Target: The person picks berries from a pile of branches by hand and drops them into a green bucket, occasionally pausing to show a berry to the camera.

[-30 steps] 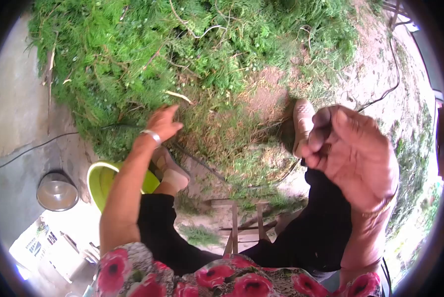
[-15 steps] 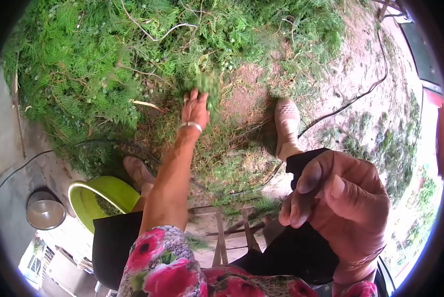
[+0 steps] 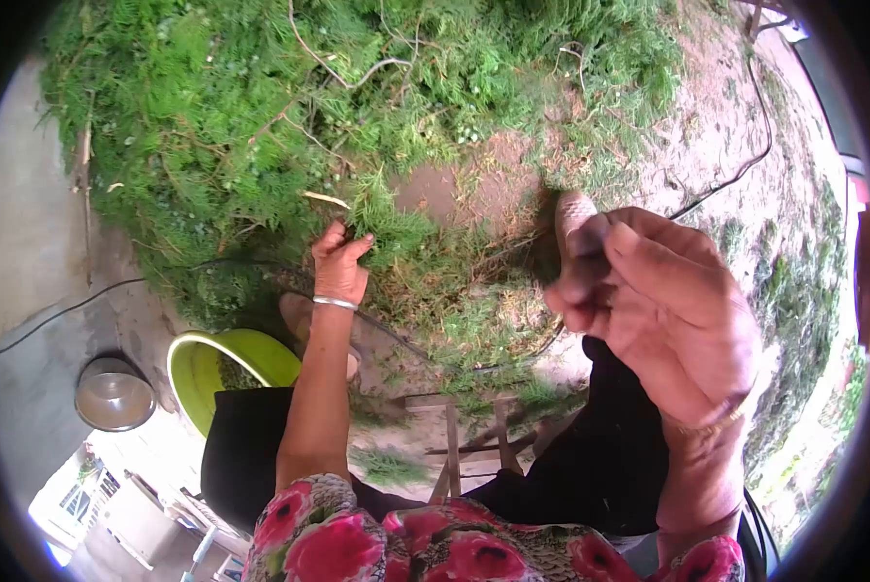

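Observation:
My left hand (image 3: 342, 264), with a silver bracelet at its wrist, is closed on a feathery green evergreen sprig (image 3: 388, 225). The sprig points up and to the right from between thumb and fingers. Just beyond it spreads a big pile of cut evergreen branches (image 3: 202, 126), with a pale bare stick (image 3: 326, 200) near its edge. Close to the camera is my right hand (image 3: 677, 310), its fingers curled and the thumb pressed toward them. Whatever may be between those fingertips is too small or hidden to make out.
A yellow-green tub (image 3: 191, 373) holding small greenish bits stands at the left, beside a metal bowl (image 3: 115, 396). A black cable (image 3: 736, 179) crosses the ground. Below are a wooden frame (image 3: 452, 436) and my black-clad knees (image 3: 605, 446). More greenery (image 3: 794, 281) lies at the right.
My left hand has drawn back from the pile, down and to the left, with an evergreen sprig in it. My right hand stays raised and curled, turned slightly. The view has shifted a little.

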`<state>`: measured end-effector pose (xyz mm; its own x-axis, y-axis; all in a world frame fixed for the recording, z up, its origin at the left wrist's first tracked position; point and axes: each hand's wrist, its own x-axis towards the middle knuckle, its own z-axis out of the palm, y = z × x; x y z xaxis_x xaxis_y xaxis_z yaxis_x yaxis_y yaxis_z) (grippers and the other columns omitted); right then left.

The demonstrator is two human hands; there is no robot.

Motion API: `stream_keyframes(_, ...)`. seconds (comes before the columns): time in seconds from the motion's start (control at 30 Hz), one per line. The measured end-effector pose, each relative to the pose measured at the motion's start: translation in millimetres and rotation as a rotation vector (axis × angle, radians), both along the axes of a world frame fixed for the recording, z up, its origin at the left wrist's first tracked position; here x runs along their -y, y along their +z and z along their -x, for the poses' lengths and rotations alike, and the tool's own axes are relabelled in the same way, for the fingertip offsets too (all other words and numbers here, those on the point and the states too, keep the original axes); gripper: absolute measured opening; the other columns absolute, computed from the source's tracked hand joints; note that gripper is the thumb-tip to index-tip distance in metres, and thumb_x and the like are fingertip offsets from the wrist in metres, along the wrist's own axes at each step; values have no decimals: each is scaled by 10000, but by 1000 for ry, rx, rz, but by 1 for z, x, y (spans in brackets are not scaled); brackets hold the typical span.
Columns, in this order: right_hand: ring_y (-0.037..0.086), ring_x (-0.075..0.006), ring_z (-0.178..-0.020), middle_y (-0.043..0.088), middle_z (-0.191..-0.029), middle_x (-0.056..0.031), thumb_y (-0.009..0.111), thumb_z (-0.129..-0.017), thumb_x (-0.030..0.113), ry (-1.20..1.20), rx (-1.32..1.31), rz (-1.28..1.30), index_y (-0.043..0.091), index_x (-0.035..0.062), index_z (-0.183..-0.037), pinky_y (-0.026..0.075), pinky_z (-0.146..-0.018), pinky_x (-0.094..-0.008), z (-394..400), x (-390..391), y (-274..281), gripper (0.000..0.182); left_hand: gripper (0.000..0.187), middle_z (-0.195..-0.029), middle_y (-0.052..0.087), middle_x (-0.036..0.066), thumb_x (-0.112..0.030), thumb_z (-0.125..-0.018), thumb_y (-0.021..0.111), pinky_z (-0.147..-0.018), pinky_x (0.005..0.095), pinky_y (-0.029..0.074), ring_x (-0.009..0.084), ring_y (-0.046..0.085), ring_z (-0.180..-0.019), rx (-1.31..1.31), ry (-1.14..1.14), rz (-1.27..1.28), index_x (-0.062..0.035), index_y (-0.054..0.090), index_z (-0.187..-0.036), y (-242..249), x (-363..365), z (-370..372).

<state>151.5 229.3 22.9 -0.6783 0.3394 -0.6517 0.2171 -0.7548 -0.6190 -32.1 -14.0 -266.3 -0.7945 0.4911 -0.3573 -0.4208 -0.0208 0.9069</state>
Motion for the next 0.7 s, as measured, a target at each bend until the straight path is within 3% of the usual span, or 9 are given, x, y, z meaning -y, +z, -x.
stream_keyframes(0.03, 624, -214, -763, 639, -811, -141, 535, -894, 185, 0, -22, -4, 569, -44, -932, 464, -688, -314, 2, 2, 1, 235, 199, -906, 606, 20, 105, -698, 611, -700, 287, 470, 136, 578, -815, 147, 50, -170, -14, 612, -858, 30, -10, 3)
stream_keyframes(0.07, 623, -207, -777, 641, -819, -133, 547, -887, 185, 14, -1, -54, 571, -41, -938, 464, -693, -312, 6, 5, 4, 233, 211, -960, 611, 44, 124, -722, 564, -778, 370, 506, 191, 605, -876, 342, 58, -216, -34, 613, -853, 64, -17, 5)
stream_keyframes(0.17, 615, -181, -758, 644, -820, -111, 587, -865, 190, 95, 7, -183, 580, -42, -945, 466, -679, -285, 11, 9, 10, 245, 266, -978, 622, 106, 95, -726, 564, -836, 474, 493, 251, 610, -925, 467, 144, -394, -44, 604, -949, 103, -16, 13)
stream_keyframes(0.23, 587, -137, -715, 636, -786, -99, 603, -854, 172, 190, 62, -407, 596, -52, -908, 452, -640, -253, 15, 13, 9, 231, 276, -996, 611, 112, 8, -760, 592, -757, 464, 505, 263, 590, -929, 378, 64, -535, -50, 596, -1029, 114, -15, 16)
stream_keyframes(0.37, 544, -89, -679, 613, -731, -58, 626, -839, 163, 260, 5, -633, 610, -55, -864, 427, -601, -228, 20, 19, -8, 220, 207, -907, 567, 81, -162, -838, 574, -610, 343, 484, 231, 512, -854, 598, -33, -617, -48, 567, -1011, 163, -23, 5)
stream_keyframes(0.43, 569, -177, -592, 605, -673, -166, 614, -828, 209, 387, 74, -836, 592, -101, -845, 466, -561, -324, 25, 22, -7, 312, 219, -868, 545, 74, -204, -857, 558, -563, 298, 466, 214, 480, -821, 676, 0, -654, -44, 554, -1006, 177, -24, 0)
stream_keyframes(0.5, 595, -195, -629, 599, -664, -162, 641, -810, 237, 392, 94, -892, 594, -92, -869, 478, -587, -329, 26, 27, 1, 337, 230, -875, 508, 81, -215, -865, 545, -539, 261, 457, 190, 448, -806, 714, -122, -744, -48, 524, -1022, 185, -20, -9)
stream_keyframes(0.6, 631, -243, -667, 604, -677, -183, 681, -769, 229, 451, 88, -877, 600, -69, -906, 494, -614, -339, 28, 38, 1, 337, 239, -907, 512, 81, -214, -873, 533, -510, 252, 450, 196, 453, -836, 719, -77, -661, -63, 520, -1057, 202, -22, -29)
stream_keyframes(0.7, 632, -305, -672, 606, -708, -200, 702, -720, 180, 193, -81, -1171, 593, -37, -886, 499, -616, -374, 28, 58, -10, 294, 248, -999, 547, 93, -201, -878, 533, -539, 270, 496, 208, 510, -915, 723, -101, -697, -51, 533, -1075, 206, -25, -46)
